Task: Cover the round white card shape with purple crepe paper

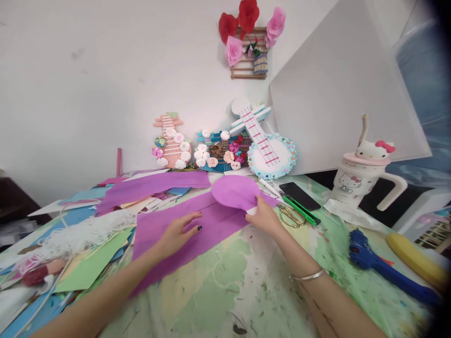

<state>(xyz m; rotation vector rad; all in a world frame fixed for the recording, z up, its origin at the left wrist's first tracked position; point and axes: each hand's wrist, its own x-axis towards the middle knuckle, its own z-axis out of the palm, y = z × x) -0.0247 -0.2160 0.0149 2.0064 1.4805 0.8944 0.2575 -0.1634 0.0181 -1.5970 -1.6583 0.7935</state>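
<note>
Table (246, 281): left hand (178, 234) flat (right hand (264, 217) on disc (234, 191))

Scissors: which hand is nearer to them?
Right. The right hand is just left of the scissors, pinching the purple disc. The left hand lies farther left, flat on the purple strip.
</note>
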